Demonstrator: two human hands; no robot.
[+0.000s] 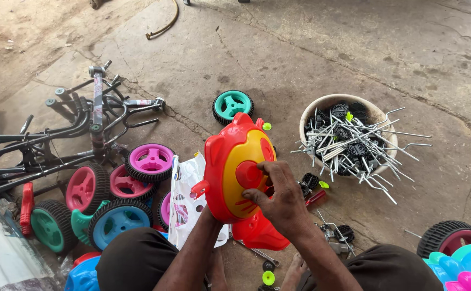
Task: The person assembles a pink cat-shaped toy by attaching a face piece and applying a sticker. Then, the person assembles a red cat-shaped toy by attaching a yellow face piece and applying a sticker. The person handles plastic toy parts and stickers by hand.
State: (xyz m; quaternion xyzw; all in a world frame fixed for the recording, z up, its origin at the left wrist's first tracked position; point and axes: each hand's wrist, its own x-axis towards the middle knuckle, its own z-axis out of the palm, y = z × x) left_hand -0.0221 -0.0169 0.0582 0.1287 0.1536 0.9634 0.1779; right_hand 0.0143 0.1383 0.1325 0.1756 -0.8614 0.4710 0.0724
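The concrete floor (311, 48) carries everything here; no raised surface is seen. On the left side of it a heap of black metal frames (63, 129) is lying, and below the heap several toy wheels (150, 161) in pink, red, teal and blue are gathered. On the right a round bowl (315, 108) is filled with bent metal rods and small black parts.

In the middle, above the lap, a red and yellow plastic toy shell (234, 164) is held off the floor. Its long axis runs from lower left to upper right, and its yellow face is turned to the right, toward the right hand (281, 199). This hand is laid on the yellow face from the right side; its fingertips are pressed beside the red round button (249, 173), so the grip is bent and resting on the shell, not spread. The left hand is hidden behind the shell, only the forearm is seen rising under it, so it cannot be told how this grip is closed. The shell seems to be supported from there.

A white plastic bag (184, 202) lies just beside the shell, at its left, and a second red plastic part (257, 234) is lying under the right wrist. Near it a small green cap (268, 278) rests on the floor.
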